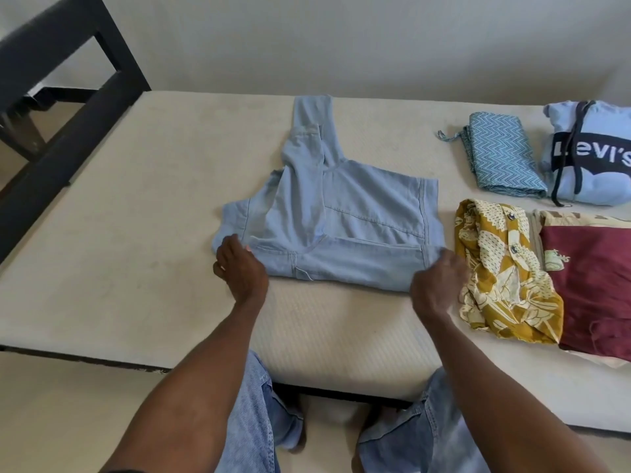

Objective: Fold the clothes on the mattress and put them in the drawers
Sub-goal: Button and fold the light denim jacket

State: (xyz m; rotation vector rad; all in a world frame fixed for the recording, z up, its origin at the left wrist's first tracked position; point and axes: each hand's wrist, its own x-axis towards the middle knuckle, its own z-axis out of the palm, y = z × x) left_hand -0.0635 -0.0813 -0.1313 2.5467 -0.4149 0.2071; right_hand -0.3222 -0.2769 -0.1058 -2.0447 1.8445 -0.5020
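A light blue denim garment [345, 213] lies partly folded in the middle of the beige mattress [136, 206], with one strip of it reaching toward the far edge. My left hand [239, 271] grips its near left corner, fingers curled over the fabric. At the near right corner my right hand [438, 283] pinches the folded edge; it is blurred.
Folded clothes lie at the right: a mustard patterned shirt [502, 268], a maroon top [594, 288], a blue zigzag cloth [502, 158] and a light blue Levi's hoodie [590, 155]. A black bed frame [68, 107] stands at the far left. No drawers are in view.
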